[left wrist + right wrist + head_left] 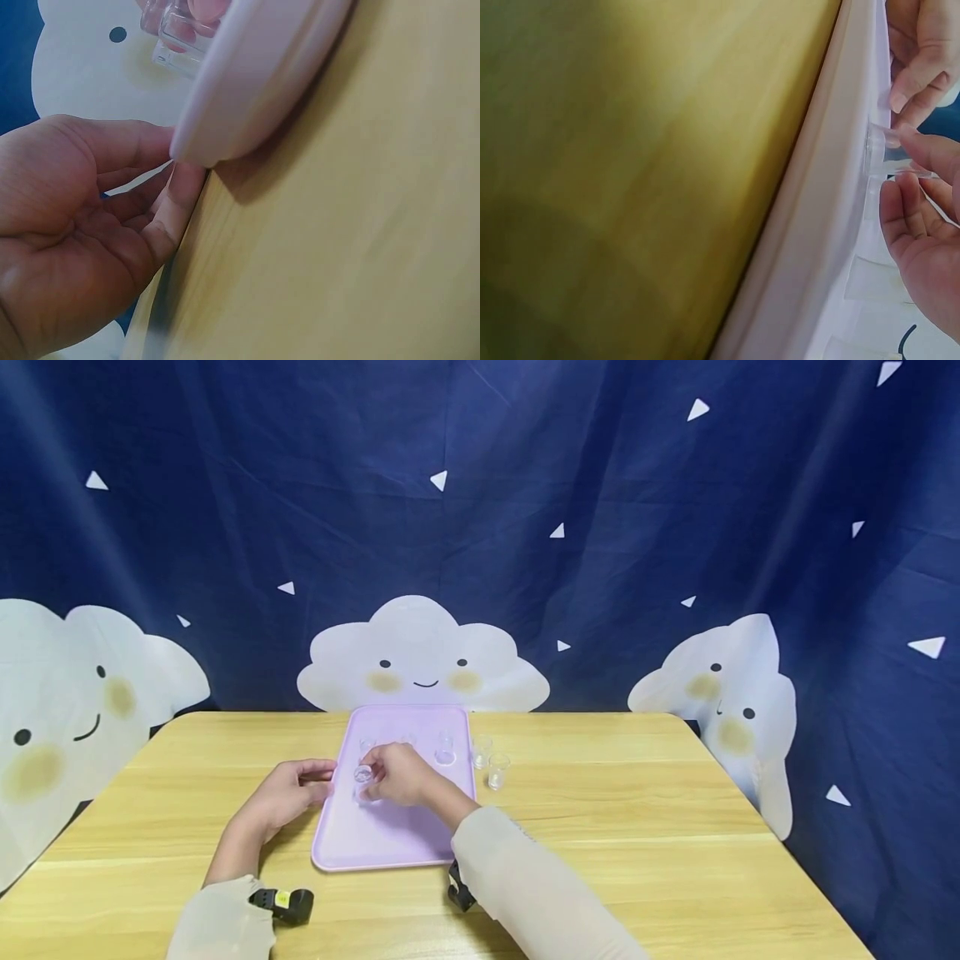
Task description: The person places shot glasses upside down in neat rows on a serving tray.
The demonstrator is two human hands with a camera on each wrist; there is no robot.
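Observation:
A small clear cup (363,774) stands upright over the left part of the lilac tray (382,847). My right hand (401,774) pinches it between thumb and fingers, and its base is at or just above the tray surface. At the tray's left edge, my left hand (288,789) touches the rim with its fingertips, fingers fairly straight. From the left wrist view, fingers of the left hand (82,217) meet the tray's rim (225,112). Farther back on the tray are a clear cup (445,747) at right and two fainter ones partly behind my right hand.
Two more clear cups, one (482,752) behind the other (498,771), stand on the wooden table (637,827) just right of the tray. Behind the table hangs a dark blue curtain (495,527) with cloud faces.

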